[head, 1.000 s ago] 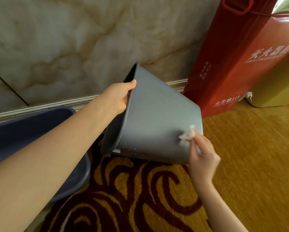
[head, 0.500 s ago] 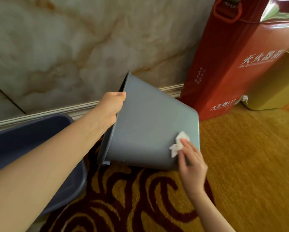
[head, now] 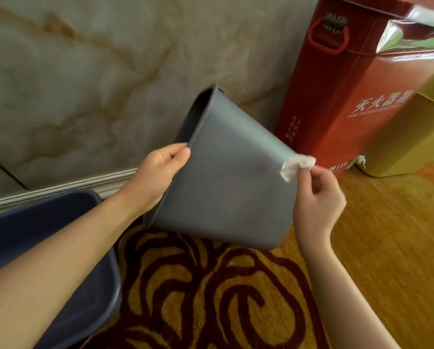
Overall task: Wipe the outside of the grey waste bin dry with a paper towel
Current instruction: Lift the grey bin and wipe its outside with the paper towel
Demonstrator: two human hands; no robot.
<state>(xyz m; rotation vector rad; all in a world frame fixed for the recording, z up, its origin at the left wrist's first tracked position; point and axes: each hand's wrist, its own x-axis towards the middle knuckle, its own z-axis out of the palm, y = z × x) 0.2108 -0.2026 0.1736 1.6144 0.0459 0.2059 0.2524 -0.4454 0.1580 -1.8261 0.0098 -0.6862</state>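
The grey waste bin (head: 226,182) hangs tilted on its side above the carpet, mouth toward the upper left and base toward the right. My left hand (head: 155,177) grips its rim, thumb on the outside wall. My right hand (head: 316,202) pinches a crumpled white paper towel (head: 296,165) and holds it against the bin's upper right edge near the base. The inside of the bin is mostly hidden.
A dark blue plastic tub (head: 59,238) sits at the lower left under my left arm. A tall red fire extinguisher box (head: 349,91) and a yellow container (head: 409,132) stand right of the bin. A marble wall (head: 85,84) is behind; patterned carpet (head: 210,293) lies below.
The bin has been turned and lifted. My right hand moved the paper towel up from the lower part of the wall to the upper right edge near the base.
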